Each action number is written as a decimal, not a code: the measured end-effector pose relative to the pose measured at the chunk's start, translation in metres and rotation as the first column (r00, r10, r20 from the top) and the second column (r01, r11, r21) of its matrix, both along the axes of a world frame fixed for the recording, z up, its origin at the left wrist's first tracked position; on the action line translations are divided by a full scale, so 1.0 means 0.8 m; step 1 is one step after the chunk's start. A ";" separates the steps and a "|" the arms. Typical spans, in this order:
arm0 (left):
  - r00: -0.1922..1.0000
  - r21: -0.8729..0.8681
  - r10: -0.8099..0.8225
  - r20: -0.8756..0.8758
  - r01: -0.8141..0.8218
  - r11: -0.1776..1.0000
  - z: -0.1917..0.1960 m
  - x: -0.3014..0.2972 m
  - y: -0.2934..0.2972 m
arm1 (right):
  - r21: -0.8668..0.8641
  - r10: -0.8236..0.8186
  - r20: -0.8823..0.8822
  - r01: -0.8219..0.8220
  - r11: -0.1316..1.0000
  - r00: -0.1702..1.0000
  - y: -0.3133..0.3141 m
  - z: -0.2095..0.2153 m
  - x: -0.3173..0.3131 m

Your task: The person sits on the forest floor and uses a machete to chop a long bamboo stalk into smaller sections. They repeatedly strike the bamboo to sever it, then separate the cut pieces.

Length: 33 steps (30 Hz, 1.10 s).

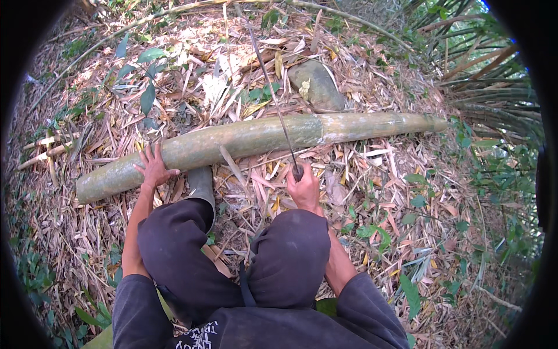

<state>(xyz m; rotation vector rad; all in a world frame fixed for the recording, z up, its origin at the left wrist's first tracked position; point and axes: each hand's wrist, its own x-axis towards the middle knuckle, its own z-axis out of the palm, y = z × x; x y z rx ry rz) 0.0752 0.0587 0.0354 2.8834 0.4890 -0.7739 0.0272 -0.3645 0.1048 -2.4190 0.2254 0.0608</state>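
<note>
A thick green-grey bamboo pole (pixel 232 139) lies crosswise before me, its cut end at the left and its thinner end at the right. My left hand (pixel 155 168) rests on the pole's near side towards the left, fingers spread and thumb out. In my right hand (pixel 304 189) is the dark handle of a machete, closed in the fist. The long thin blade of the machete (pixel 268 78) points away from me and passes across the pole in this view. I cannot tell whether the blade touches it.
My bent knees are close to the pole, and a grey-green boot (pixel 201 185) reaches its near side. Just beyond the pole lies a large stone (pixel 317 86). Dry bamboo leaves cover the ground. Leafy seedlings (pixel 148 93) stand at far left, bamboo stems (pixel 494 99) at far right.
</note>
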 end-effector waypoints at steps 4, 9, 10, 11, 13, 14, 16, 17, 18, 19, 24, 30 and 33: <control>0.999 -0.030 0.018 0.037 -0.017 0.999 -0.004 0.005 -0.001 | -0.231 -0.073 -0.303 0.002 0.973 0.950 -0.041 -0.057 -0.013; 1.000 -0.006 0.020 0.013 -0.020 1.000 -0.003 0.001 0.001 | -0.043 -0.012 -0.108 0.007 0.999 0.994 -0.005 -0.020 0.000; 1.000 -0.005 0.022 0.009 -0.022 1.000 -0.003 0.001 0.002 | 0.014 -0.015 -0.045 0.016 1.000 0.999 0.007 -0.002 0.004; 1.000 -0.004 0.024 0.005 -0.024 1.000 -0.003 0.001 0.004 | 0.072 -0.015 0.072 0.010 0.997 0.997 0.014 0.006 0.005; 1.000 -0.016 0.015 0.006 -0.015 1.000 -0.003 0.007 -0.003 | -0.010 -0.064 -0.023 0.064 0.998 0.998 -0.003 -0.015 -0.009; 1.000 -0.021 0.014 0.009 -0.014 1.000 -0.003 0.009 -0.002 | -0.052 -0.086 -0.064 0.083 0.995 0.994 -0.016 -0.032 -0.013; 1.000 -0.026 0.013 0.013 -0.013 1.000 -0.006 0.004 0.001 | -0.203 -0.083 -0.302 0.021 0.979 0.950 -0.040 -0.054 -0.019; 1.000 -0.029 0.011 0.016 -0.010 1.000 -0.009 0.001 0.002 | -0.235 -0.078 -0.332 -0.002 0.972 0.940 -0.049 -0.062 -0.026; 1.000 -0.025 0.013 0.008 -0.013 1.000 -0.010 -0.006 0.003 | -0.258 -0.068 -0.373 -0.033 0.966 0.925 -0.046 -0.056 -0.028; 1.000 -0.026 0.004 0.017 -0.004 1.000 -0.011 -0.009 0.004 | -0.218 -0.088 -0.373 0.005 0.976 0.924 -0.040 -0.052 -0.031; 1.000 0.005 0.011 0.013 -0.011 1.000 -0.001 0.007 -0.001 | 0.327 -0.224 -0.254 0.302 0.895 0.941 -0.020 -0.016 0.003; 1.000 -0.001 0.019 0.006 -0.019 1.000 -0.004 0.005 -0.003 | 0.680 -0.360 0.052 0.231 0.696 0.931 -0.012 0.057 0.051; 1.000 -0.011 0.014 0.019 -0.013 1.000 -0.005 0.007 -0.005 | 0.547 -0.353 -0.197 0.402 0.734 0.915 -0.035 -0.015 0.017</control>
